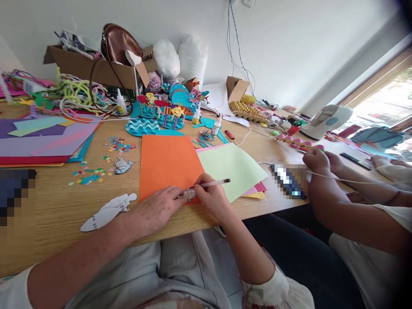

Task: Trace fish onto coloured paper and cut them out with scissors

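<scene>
Treat the small paper cutout (189,194), at the lower edge of the orange sheet (167,165), as light, thin and easily creased. Press flat near the rim: left hand (156,207) open, laid alongside. Grip the rigid pen (219,182) low; right hand (213,198) closed on barrel. Cannot make out pen tip behind fingers, nor fine print.

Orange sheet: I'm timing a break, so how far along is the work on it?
Looks done: the decorated blue wave pieces behind the orange sheet. In hand: the left hand steadies a small drawn paper piece at the sheet's near edge; the right hand holds a pen by it. Remaining: apparently most of the work, since the orange sheet looks uncut and its bare part unmarked.
</scene>
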